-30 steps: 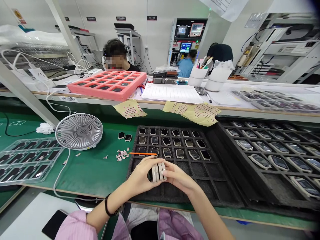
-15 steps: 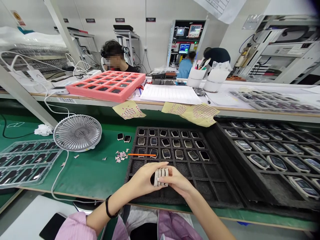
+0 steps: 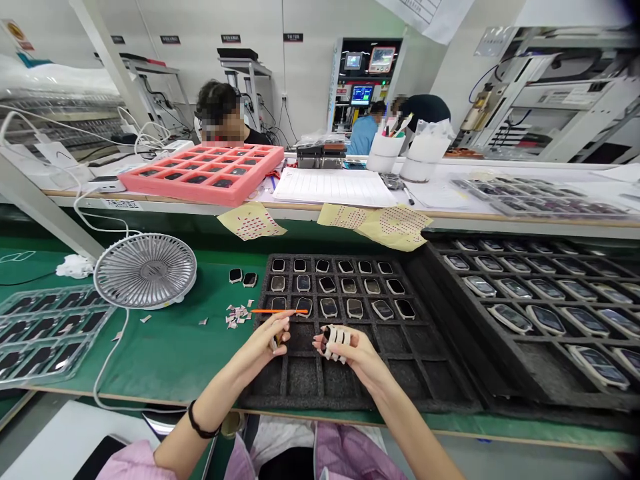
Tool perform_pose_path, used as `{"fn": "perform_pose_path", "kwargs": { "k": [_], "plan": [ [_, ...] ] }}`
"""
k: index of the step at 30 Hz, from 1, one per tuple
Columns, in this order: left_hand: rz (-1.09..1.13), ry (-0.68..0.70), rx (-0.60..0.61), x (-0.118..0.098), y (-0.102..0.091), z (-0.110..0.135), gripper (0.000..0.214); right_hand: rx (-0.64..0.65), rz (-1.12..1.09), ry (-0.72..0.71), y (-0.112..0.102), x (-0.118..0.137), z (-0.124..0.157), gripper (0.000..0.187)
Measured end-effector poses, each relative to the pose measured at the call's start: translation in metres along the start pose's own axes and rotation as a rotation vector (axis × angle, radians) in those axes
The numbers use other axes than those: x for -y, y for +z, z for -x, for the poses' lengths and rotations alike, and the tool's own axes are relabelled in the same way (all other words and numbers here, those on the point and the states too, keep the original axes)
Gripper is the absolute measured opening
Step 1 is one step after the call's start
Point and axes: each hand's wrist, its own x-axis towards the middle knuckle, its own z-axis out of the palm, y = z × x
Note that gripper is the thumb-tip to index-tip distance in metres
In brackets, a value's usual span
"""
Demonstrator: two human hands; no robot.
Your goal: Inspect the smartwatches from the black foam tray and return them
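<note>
My right hand [image 3: 353, 352] is closed around a small stack of pale watch cases [image 3: 337, 340], held above the black foam tray [image 3: 425, 373]. My left hand [image 3: 267, 340] pinches a single watch case [image 3: 277, 342] over the tray's left side, near an empty cell. The tray's three far rows hold watch cases [image 3: 350, 288]; the near rows are empty cells. An orange stick [image 3: 277, 311] lies across the tray's left edge.
A white fan [image 3: 145, 270] lies on the green mat, with two loose watch cases [image 3: 243, 277] and paper scraps [image 3: 237, 315] beside it. A clear tray [image 3: 40, 330] sits left, a full black tray [image 3: 545, 300] right. On the shelf stand a pink tray [image 3: 207, 172] and cups [image 3: 400, 157]. Other people work behind.
My hands have parted: the left one drew a single case off the stack and moved left. The right hand keeps the rest of the stack.
</note>
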Motion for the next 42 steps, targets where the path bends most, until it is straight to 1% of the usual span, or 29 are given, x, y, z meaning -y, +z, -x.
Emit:
{"fn": "perform_pose_path", "kwargs": {
  "k": [3, 6, 9, 12, 15, 16, 20, 22, 24, 27, 29, 31, 35, 38, 42],
  "plan": [
    [0.163, -0.064, 0.057, -0.002, -0.001, 0.000, 0.040, -0.012, 0.014, -0.007, -0.001, -0.002, -0.001, 0.047],
    [0.215, -0.078, 0.085, -0.005, -0.003, 0.000, 0.042, -0.026, 0.018, -0.012, -0.002, -0.004, -0.002, 0.048],
    [0.203, -0.071, 0.094, -0.005, -0.003, 0.000, 0.044, -0.043, 0.037, -0.021, -0.002, -0.005, -0.001, 0.049],
    [0.084, 0.005, 0.094, -0.003, -0.005, -0.002, 0.043, -0.071, 0.084, -0.062, 0.001, -0.004, 0.000, 0.048],
    [-0.176, 0.135, 0.063, -0.002, -0.012, -0.007, 0.036, -0.094, 0.123, -0.115, 0.002, -0.005, 0.001, 0.048],
    [-0.308, 0.202, 0.039, -0.003, -0.016, -0.008, 0.034, -0.097, 0.131, -0.125, 0.002, -0.006, 0.000, 0.048],
    [-0.925, 0.547, -0.076, -0.011, -0.031, -0.014, 0.022, -0.096, 0.153, -0.128, -0.002, -0.011, -0.003, 0.049],
    [-1.167, 0.638, -0.095, -0.014, -0.038, -0.017, 0.022, -0.096, 0.161, -0.129, -0.004, -0.014, -0.004, 0.050],
    [-1.335, 0.648, -0.087, -0.014, -0.042, -0.021, 0.027, -0.097, 0.168, -0.136, -0.005, -0.016, -0.005, 0.051],
    [-1.465, 0.608, -0.029, -0.013, -0.044, -0.027, 0.031, -0.100, 0.169, -0.141, -0.006, -0.016, -0.005, 0.051],
    [-1.496, 0.592, 0.020, -0.011, -0.043, -0.031, 0.033, -0.101, 0.169, -0.137, -0.005, -0.016, -0.005, 0.051],
    [-1.511, 0.593, 0.044, -0.009, -0.042, -0.034, 0.035, -0.101, 0.171, -0.134, -0.005, -0.016, -0.004, 0.052],
    [-1.527, 0.608, 0.034, -0.005, -0.042, -0.038, 0.041, -0.109, 0.177, -0.138, -0.004, -0.015, -0.003, 0.051],
    [-1.544, 0.606, 0.013, -0.001, -0.041, -0.034, 0.047, -0.109, 0.185, -0.151, -0.003, -0.014, -0.001, 0.049],
    [-1.598, 0.522, 0.003, 0.001, -0.038, -0.028, 0.053, -0.105, 0.187, -0.160, -0.001, -0.013, 0.002, 0.048]
  ]
}}
